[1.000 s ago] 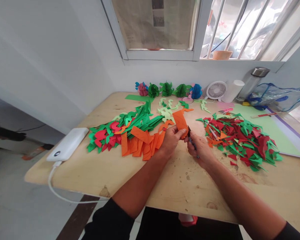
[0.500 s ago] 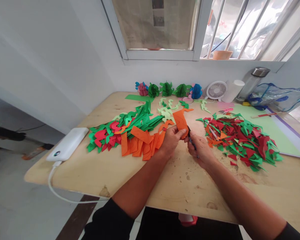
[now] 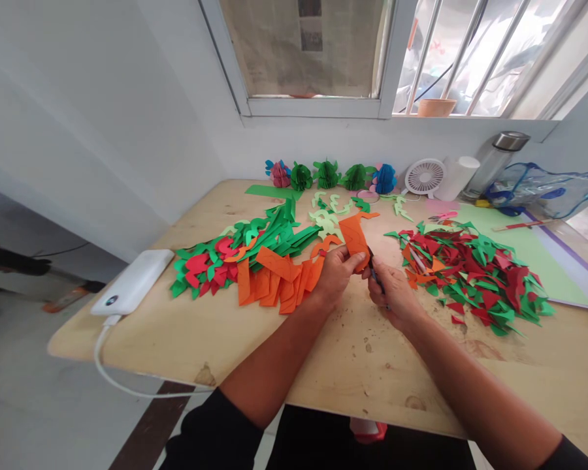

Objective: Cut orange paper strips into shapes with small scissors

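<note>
My left hand (image 3: 337, 273) pinches the lower end of an orange paper piece (image 3: 353, 236), which stands up at the middle of the table and bears faint drawn lines. Dark scissors (image 3: 379, 279) are in my right hand (image 3: 394, 292), their blades at the paper's lower right edge. To the left of my left hand lie several orange paper strips (image 3: 274, 277), beside folded green pieces (image 3: 279, 232) and red cutouts (image 3: 200, 266). A heap of red, green and orange scraps (image 3: 490, 281) lies to the right of my right hand.
A white power bank (image 3: 134, 281) with a cable lies at the left edge. Along the back stand paper figures (image 3: 326, 175), a small white fan (image 3: 425, 177), a glass bottle (image 3: 494, 163) and a clear blue-edged bag (image 3: 549, 189). Light green sheets (image 3: 549, 261) lie at the right.
</note>
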Tool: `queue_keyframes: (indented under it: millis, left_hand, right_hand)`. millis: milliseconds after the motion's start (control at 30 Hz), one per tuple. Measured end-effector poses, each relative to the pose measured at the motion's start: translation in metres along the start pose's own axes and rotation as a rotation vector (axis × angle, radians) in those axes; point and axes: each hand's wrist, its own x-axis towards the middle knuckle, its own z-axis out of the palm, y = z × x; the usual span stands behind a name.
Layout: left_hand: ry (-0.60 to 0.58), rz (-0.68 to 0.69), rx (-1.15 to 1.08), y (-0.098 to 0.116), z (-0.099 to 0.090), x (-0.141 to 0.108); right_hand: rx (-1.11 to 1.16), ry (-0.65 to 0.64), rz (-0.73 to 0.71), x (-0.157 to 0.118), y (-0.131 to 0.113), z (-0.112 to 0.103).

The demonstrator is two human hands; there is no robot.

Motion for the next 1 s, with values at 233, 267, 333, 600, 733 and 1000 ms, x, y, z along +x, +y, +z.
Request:
queue_keyframes:
  millis: [233, 267, 333, 600, 733, 1000]
  left_hand:
    - [0.002, -0.007, -0.006, -0.0015, -0.0008, 0.0011]
    - [0.003, -0.006, -0.007, -0.0018, -0.0008, 0.0012]
    - [0.002, -0.004, -0.008, -0.0022, -0.0008, 0.0012]
    - [-0.003, -0.001, -0.014, -0.0019, -0.0004, 0.001]
    - [-0.004, -0.002, -0.018, -0.0021, -0.0005, 0.001]
    - [-0.006, 0.0, -0.031, -0.0025, -0.0005, 0.0008]
  right_hand:
    - [0.005, 0.011, -0.005, 0.0, 0.0007, 0.0002]
    - [0.005, 0.011, -0.005, -0.0002, 0.0006, 0.0003]
    - [0.0, 0.01, -0.008, -0.0005, 0.0003, 0.0005]
    - [-0.024, 0.008, -0.029, 0.0, 0.0009, 0.0003]
    - [-0.015, 0.015, -0.028, 0.0, 0.0007, 0.0004]
    - [-0.011, 0.011, -0.03, -0.0018, -0.0019, 0.0019]
